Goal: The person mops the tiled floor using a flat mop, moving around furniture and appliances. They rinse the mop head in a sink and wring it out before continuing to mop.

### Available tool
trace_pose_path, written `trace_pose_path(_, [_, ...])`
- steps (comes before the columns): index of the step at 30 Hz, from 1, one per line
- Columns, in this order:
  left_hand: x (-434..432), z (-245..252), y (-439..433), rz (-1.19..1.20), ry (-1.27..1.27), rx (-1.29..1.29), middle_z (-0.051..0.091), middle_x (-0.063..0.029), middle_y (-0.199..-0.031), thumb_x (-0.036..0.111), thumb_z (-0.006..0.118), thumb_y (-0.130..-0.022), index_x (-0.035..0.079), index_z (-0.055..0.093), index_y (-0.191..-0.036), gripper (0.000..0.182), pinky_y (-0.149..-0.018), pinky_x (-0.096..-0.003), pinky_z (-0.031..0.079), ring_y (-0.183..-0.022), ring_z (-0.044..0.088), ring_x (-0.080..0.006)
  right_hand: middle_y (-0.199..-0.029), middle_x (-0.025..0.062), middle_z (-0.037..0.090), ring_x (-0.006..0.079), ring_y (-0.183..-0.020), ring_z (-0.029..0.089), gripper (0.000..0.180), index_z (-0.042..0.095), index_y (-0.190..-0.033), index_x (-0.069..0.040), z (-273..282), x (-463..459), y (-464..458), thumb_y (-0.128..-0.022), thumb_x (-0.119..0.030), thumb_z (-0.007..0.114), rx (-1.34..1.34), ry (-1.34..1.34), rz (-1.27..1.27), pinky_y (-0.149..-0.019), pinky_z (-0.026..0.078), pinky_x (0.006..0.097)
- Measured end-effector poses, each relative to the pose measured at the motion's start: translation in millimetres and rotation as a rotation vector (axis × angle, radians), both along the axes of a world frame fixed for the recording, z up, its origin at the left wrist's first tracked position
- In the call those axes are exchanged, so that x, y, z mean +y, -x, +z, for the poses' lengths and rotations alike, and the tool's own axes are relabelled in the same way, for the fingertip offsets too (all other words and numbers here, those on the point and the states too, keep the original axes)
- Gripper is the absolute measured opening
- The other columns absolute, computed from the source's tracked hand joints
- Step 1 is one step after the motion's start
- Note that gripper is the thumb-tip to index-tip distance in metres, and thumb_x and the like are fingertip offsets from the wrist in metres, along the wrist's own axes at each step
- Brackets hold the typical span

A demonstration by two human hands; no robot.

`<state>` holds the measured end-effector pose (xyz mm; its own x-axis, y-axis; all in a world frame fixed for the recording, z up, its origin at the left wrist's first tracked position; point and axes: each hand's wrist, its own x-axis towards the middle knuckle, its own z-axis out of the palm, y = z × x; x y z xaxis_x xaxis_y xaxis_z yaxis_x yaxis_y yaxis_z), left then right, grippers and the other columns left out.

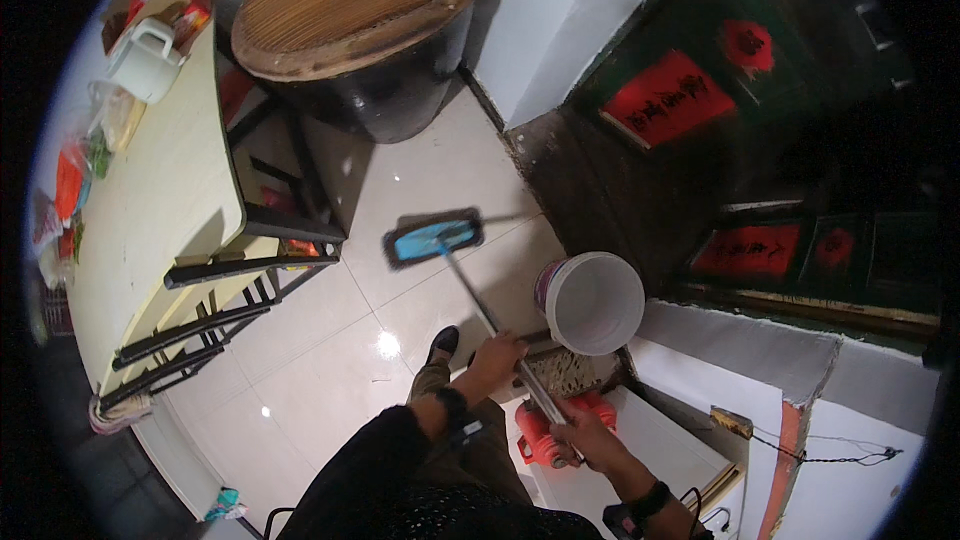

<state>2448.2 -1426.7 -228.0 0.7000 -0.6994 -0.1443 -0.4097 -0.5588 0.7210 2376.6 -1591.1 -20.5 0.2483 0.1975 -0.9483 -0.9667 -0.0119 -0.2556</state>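
A flat mop with a blue head [435, 240] and dark fringe lies on the pale tiled floor, slightly blurred. Its metal pole runs down to the right towards me. My left hand [496, 364] is closed around the middle of the pole. Lower on the same pole, close to its end, my right hand [591, 436] grips it. Red plastic containers [534, 427] are under and beside the pole near my right hand. A white plastic bucket [596, 304] stands to the right of the pole.
Left is a pale table [172, 157] with dark-legged stools and a white jug [146, 60]. A large dark vat [390, 101] with a wooden lid [360, 7] stands ahead. Dark green doors with red paper [671, 97] are at right, a white cabinet [637, 457] at lower right.
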Motion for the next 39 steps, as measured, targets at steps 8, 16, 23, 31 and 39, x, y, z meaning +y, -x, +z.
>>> trace_pose_path(8, [-66,-51,-56,-0.189,0.051,0.099,0.049,-0.0185,-0.123,0.01,0.068,-0.075,-0.001,0.054,-0.109,0.038,-0.106,-0.043,0.038,-0.128,0.039,-0.0392,-0.069,0.0015,0.048,0.0104,-0.044,0.045,0.014,0.045,-0.106,-0.013,-99,-16,-7,-0.095,-0.02,0.05,-0.086,0.029,-0.407,-0.037,0.037,0.0257])
trace_pose_path(16, [-39,-28,29,-0.351,-0.034,0.004,0.059,-0.0133,-0.087,0.019,0.069,-0.066,0.005,0.061,-0.084,0.024,-0.084,-0.0438,0.046,-0.095,0.057,-0.0325,-0.068,0.0023,0.045,0.011,-0.043,0.039,0.026,0.042,-0.12,-0.022,-52,2,69,-0.096,-0.023,0.051,0.246,-0.108,-0.512,-0.038,0.032,0.0249])
trace_pose_path(23, [19,-3,62,-0.363,-0.123,0.15,0.062,-0.0116,-0.088,0.022,0.07,-0.064,0.006,0.063,-0.081,0.024,-0.084,-0.0458,0.045,-0.099,0.058,-0.0307,-0.072,0.0023,0.047,0.0085,-0.045,0.037,0.028,0.045,-0.124,-0.021,-42,9,72,-0.097,-0.024,0.048,0.398,-0.274,-0.361,-0.039,0.03,0.0225])
trace_pose_path(31, [105,-27,70,-0.109,-0.202,0.288,0.064,-0.0159,-0.08,0.026,0.066,-0.07,0.006,0.062,-0.07,0.02,-0.07,-0.046,0.051,-0.08,0.062,-0.0365,-0.067,0.0037,0.054,0.0098,-0.046,0.045,0.03,0.048,-0.123,-0.016,-97,64,30,-0.099,-0.034,0.047,0.341,-0.374,-0.163,-0.038,0.034,0.0262])
trace_pose_path(39, [129,-60,24,0.381,-0.009,0.445,0.065,-0.0148,-0.087,0.007,0.069,-0.071,0.005,0.066,-0.092,0.021,-0.08,-0.0377,0.051,-0.088,0.064,-0.033,-0.118,0.0192,0.06,0.0255,-0.085,0.066,0.066,0.042,-0.137,-0.008,-183,-43,24,-0.09,-0.051,0.056,-0.165,-0.264,-0.524,-0.068,0.055,0.036])
